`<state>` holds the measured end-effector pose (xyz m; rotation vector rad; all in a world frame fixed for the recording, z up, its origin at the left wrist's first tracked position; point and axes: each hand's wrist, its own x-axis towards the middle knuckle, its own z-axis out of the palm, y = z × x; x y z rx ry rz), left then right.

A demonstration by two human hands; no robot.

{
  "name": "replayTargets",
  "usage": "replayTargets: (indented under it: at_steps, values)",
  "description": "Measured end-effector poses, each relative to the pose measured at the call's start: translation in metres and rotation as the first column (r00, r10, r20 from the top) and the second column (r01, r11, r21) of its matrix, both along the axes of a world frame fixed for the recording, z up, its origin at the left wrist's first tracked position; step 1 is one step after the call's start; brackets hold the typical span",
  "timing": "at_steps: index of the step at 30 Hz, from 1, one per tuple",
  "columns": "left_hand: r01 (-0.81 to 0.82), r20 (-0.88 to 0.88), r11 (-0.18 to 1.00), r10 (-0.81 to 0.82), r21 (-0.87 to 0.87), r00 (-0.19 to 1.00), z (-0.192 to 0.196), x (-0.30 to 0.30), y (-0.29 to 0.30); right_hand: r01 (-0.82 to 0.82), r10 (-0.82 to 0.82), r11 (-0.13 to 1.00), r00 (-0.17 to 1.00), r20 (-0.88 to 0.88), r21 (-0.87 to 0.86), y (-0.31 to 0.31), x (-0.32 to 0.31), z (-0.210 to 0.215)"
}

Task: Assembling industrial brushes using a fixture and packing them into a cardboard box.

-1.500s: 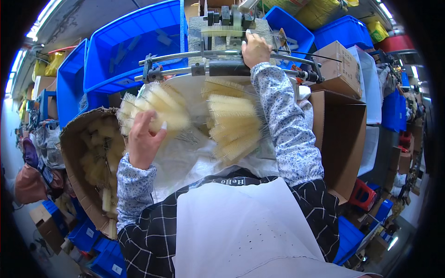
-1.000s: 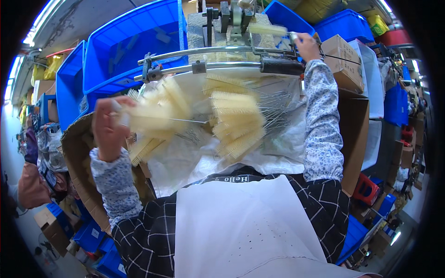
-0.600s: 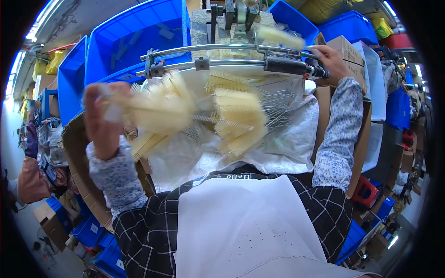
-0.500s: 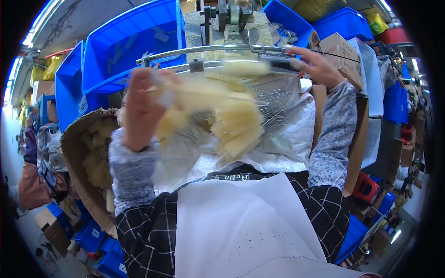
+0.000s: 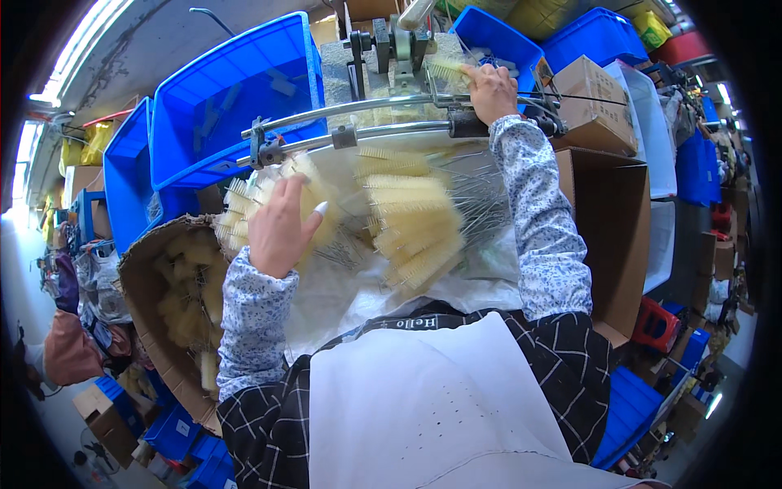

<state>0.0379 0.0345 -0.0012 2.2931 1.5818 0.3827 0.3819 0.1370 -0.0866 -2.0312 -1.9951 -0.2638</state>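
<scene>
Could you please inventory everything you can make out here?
Brushes: many, cream, two piles on white sheeting
Held brush: one, cream, top centre
Machine: one, grey, top centre
Rails: two, silver, below machine
Bins: several, blue, both sides
Cardboard boxes: several, brown, both sides
Tubs: at least two, white, right
Bags: several, yellow, upper edges
Apron: one, white, bottom centre
Left hand: one, patterned sleeve, at left pile
Right hand: one, patterned sleeve, gripping brush

Across the top of my checked garment (image 5: 562, 359) runs one short line of white lettering (image 5: 414, 323). The blue bin (image 5: 167, 440) low on my left wears a white label (image 5: 182, 426); my right-side carton (image 5: 580, 122) has print too small to read.
</scene>
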Motion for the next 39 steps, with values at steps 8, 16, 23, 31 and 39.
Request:
replayTargets:
  at_steps: [8,16,23,31,39]
  values:
    - [0.072,-0.21,0.986,-0.103,-0.152,0.972,0.001,-0.008,-0.002,-0.081,0.08,0.996,0.997,0.017,0.048,0.008,0.002,-0.007]
    - [0.133,-0.111,0.928,-0.182,-0.347,0.977,0.02,-0.019,-0.006,-0.049,0.048,0.999,0.997,-0.054,-0.019,0.007,0.005,-0.003]
    - [0.286,0.106,0.88,-0.265,-0.379,0.958,0.039,-0.027,-0.006,-0.095,0.096,0.99,0.995,0.012,-0.102,0.026,0.017,-0.013]
    - [0.102,0.215,0.924,-0.022,-0.368,0.976,0.085,-0.051,-0.006,-0.036,0.018,0.997,0.974,0.227,0.073,0.027,0.038,-0.022]
    - [-0.049,0.754,0.978,-0.125,0.203,0.645,0.088,-0.163,-0.016,0.134,-0.135,0.991,0.974,-0.181,-0.016,0.009,0.056,-0.024]
